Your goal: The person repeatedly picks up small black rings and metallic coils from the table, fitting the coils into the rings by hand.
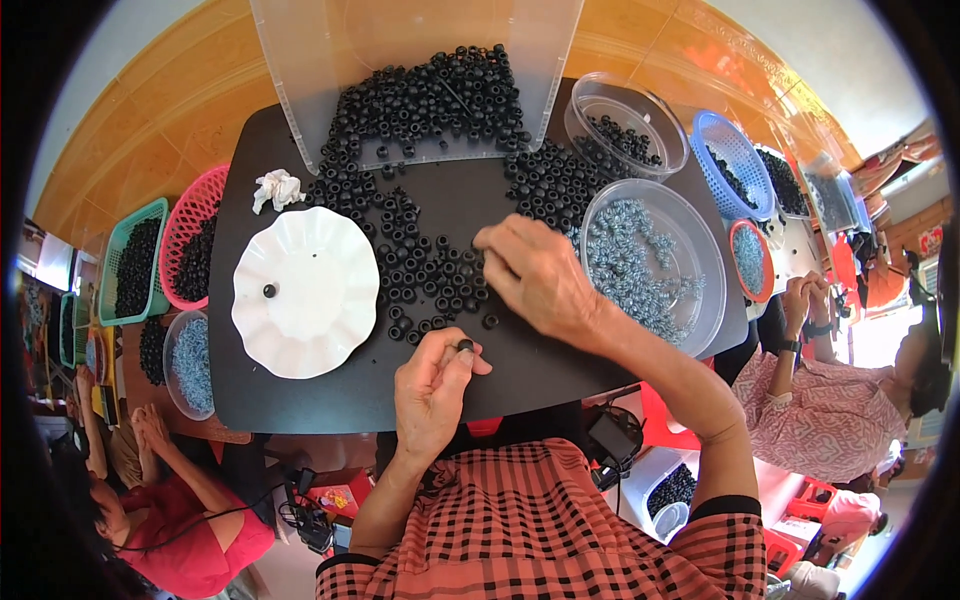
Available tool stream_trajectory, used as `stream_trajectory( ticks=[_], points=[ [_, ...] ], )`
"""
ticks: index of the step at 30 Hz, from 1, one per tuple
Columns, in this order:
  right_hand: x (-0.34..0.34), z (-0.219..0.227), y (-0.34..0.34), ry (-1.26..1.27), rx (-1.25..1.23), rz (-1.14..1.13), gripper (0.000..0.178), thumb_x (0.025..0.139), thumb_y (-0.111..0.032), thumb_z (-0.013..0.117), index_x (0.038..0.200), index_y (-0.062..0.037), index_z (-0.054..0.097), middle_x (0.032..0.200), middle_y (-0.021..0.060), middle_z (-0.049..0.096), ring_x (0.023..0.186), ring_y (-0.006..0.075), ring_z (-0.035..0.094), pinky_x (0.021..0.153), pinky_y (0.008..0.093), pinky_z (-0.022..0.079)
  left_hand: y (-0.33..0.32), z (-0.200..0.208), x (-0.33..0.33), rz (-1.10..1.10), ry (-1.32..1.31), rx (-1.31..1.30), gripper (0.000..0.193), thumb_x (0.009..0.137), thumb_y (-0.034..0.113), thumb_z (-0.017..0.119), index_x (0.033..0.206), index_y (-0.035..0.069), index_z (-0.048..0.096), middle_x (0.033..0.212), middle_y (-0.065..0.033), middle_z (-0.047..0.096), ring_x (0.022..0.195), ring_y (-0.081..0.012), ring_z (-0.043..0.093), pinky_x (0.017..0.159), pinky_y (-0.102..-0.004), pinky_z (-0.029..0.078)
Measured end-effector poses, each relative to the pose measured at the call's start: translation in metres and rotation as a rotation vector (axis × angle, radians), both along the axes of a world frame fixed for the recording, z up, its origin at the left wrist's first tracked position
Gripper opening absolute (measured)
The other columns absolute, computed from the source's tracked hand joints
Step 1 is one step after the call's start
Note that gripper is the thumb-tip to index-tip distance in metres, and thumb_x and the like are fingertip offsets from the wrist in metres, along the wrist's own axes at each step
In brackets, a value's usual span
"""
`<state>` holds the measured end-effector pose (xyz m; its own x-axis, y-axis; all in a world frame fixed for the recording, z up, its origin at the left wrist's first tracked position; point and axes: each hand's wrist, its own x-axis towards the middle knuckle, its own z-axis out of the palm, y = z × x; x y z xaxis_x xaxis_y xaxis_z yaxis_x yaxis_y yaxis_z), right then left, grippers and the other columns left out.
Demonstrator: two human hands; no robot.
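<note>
Between the thumb and forefinger of my left hand is one small black ring-shaped piece, close to the table's near edge. My right hand is bent over the right side of a loose spread of black hollow pieces. Its fingers are curled together with the tips down; whatever they grip is hidden. A white scalloped plate lies left of the spread, with one black piece on it. Right of my right hand stands a clear round tub of small pale-blue pieces.
A clear plastic bin lies tipped at the back of the dark table, spilling black pieces. Crumpled white tissue sits near the plate. Another clear tub stands back right. People sit on both sides, near colored baskets.
</note>
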<state>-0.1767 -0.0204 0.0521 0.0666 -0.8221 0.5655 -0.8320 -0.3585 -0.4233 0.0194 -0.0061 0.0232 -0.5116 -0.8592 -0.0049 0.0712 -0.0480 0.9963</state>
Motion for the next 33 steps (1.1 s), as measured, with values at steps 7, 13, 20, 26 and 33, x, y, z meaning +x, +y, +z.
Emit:
stream_trajectory(
  ticks=[7,13,20,26,33],
  points=[
    [-0.027,-0.006,-0.018,0.319,0.18,-0.149,0.005,0.078,-0.006,0.061,0.081,-0.0023,0.059,0.082,0.0122,0.058,0.077,0.0308,0.06,0.069,0.0405,0.048,-0.001,0.003,-0.001,-0.042,0.001,0.007,0.012,0.092,0.003,0.051,0.1,-0.003,0.057,0.075,-0.0046,0.065,0.065,-0.0021,0.051,0.058,-0.0174,0.039],
    [-0.036,0.0,-0.018,0.275,0.042,-0.128,0.011,0.077,-0.007,0.061,0.088,-0.0059,0.064,0.081,0.0097,0.06,0.077,0.0287,0.059,0.068,0.0424,0.046,-0.001,0.002,0.001,-0.025,0.0,0.055,0.013,0.093,0.007,0.05,0.1,-0.002,0.058,0.076,-0.0035,0.064,0.065,-0.0015,0.049,0.059,-0.0171,0.035],
    [-0.116,0.007,-0.035,0.281,0.269,-0.202,0.019,0.076,0.002,0.054,0.086,-0.0031,0.069,0.084,0.0131,0.068,0.079,0.0319,0.061,0.077,0.0404,0.05,-0.003,0.0,-0.002,-0.047,-0.007,0.037,0.011,0.092,0.002,0.051,0.101,-0.003,0.056,0.076,-0.005,0.066,0.062,-0.0002,0.048,0.054,-0.0164,0.037],
    [-0.113,0.007,-0.035,-0.011,0.218,-0.132,0.016,0.077,0.001,0.056,0.085,-0.0029,0.069,0.083,0.0123,0.069,0.078,0.0307,0.062,0.076,0.0396,0.05,-0.002,0.0,-0.001,-0.049,-0.029,0.044,0.011,0.092,0.003,0.051,0.101,-0.002,0.057,0.076,-0.005,0.066,0.061,0.0004,0.047,0.053,-0.0164,0.036],
    [-0.112,-0.005,-0.038,0.309,0.222,-0.163,0.013,0.076,-0.004,0.059,0.085,-0.0031,0.069,0.078,0.0122,0.067,0.073,0.0303,0.062,0.068,0.0431,0.049,-0.001,-0.002,-0.003,-0.037,-0.014,0.0,0.012,0.092,0.003,0.051,0.102,-0.002,0.057,0.076,-0.0044,0.067,0.059,0.0008,0.046,0.052,-0.0164,0.035]
  ],
)
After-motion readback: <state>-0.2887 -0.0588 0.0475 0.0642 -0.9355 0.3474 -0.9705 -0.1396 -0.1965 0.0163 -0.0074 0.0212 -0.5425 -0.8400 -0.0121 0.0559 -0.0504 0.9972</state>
